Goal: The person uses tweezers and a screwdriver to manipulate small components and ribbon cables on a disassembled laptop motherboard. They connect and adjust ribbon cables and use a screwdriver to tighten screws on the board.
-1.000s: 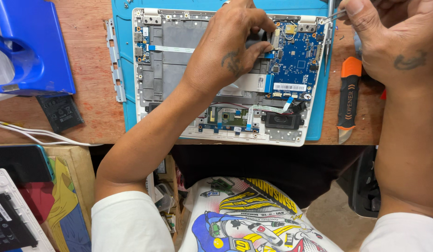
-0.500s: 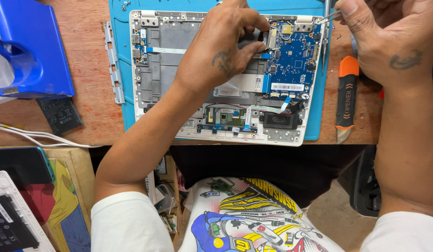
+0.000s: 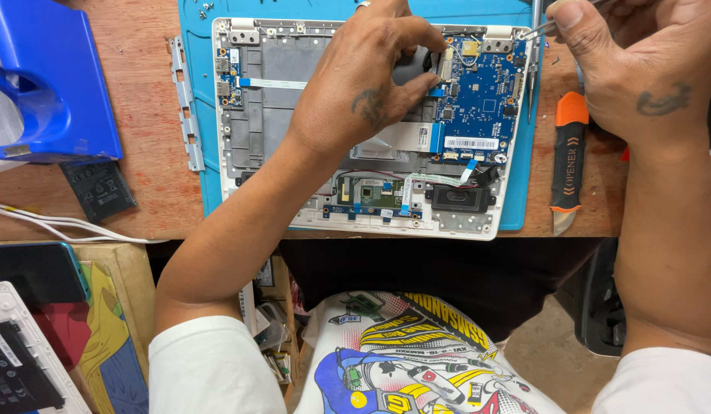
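Opened white laptop base (image 3: 263,146), its bottom cover off and its grey inner frame and circuitry showing, lies on a teal work mat (image 3: 198,115) spread over the reddish wooden bench (image 3: 141,176), right in front of me at the middle of the head view. My left hand (image 3: 367,92) rests over the centre of the chassis, fingers curled down and pinched on a small dark grey part (image 3: 413,65) just beside the blue rectangular circuit board (image 3: 482,96) that fills the right half of the base. My right hand (image 3: 639,65) is up at the laptop's far right corner, closed around a thin metal tool (image 3: 535,31) whose tip meets the chassis near the silver hinge bracket (image 3: 497,46); I cannot tell whether it is tweezers or a fine driver. Below the board sit a black oblong speaker (image 3: 459,199) and a small green trackpad board (image 3: 374,193) with flat ribbon cables running to it. Off the mat's right edge, an orange-and-black opening tool (image 3: 566,165) lies lengthwise on the wood, just beside my right wrist. A loose silver metal bracket strip (image 3: 187,103) lies along the laptop's left edge on the mat. Further left stand a blue plastic stand (image 3: 52,77) and a flat black battery cell (image 3: 101,188), with white cables (image 3: 56,222) trailing across the bench edge below them.
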